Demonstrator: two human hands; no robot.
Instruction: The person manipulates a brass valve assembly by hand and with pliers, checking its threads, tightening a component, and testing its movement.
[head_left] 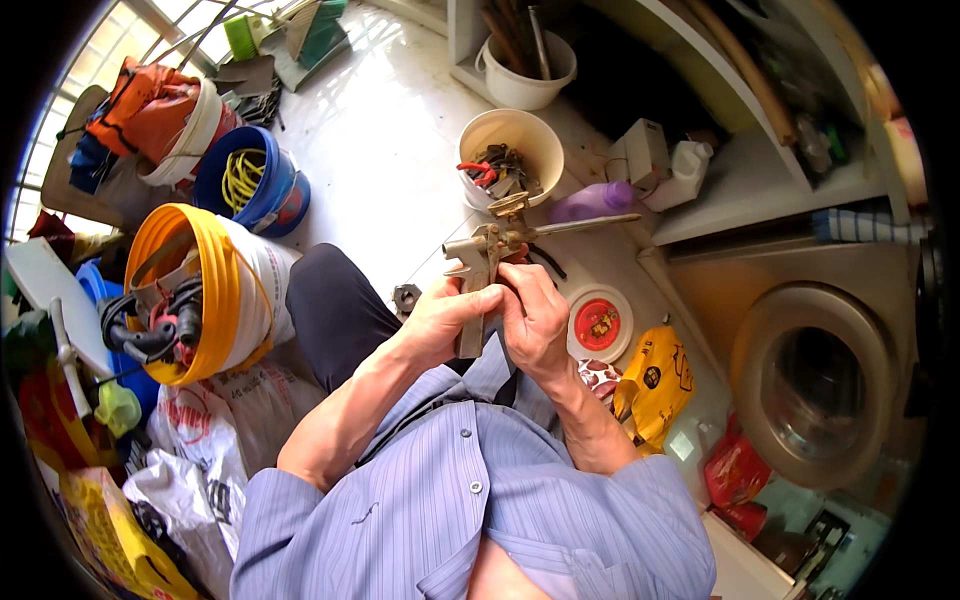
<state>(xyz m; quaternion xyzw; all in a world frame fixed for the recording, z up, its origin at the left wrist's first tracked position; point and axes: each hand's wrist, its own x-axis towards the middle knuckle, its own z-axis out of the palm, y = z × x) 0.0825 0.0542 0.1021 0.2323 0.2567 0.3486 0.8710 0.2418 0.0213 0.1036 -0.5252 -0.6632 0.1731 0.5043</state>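
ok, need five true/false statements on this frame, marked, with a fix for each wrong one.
1. The bare left hand and the bare right hand are both on the worn metal tool with a long thin bar. True.
2. The round plastic bucket holding coiled yellow cord is green. False: it is blue.
3. The round white lid with a red centre lies to the right of the right hand. True.
4. The front-loading washing machine with a round glass door stands at the picture's left. False: it stands at the right.
5. The person's long-sleeved shirt is plain red. False: it is blue-grey with stripes.
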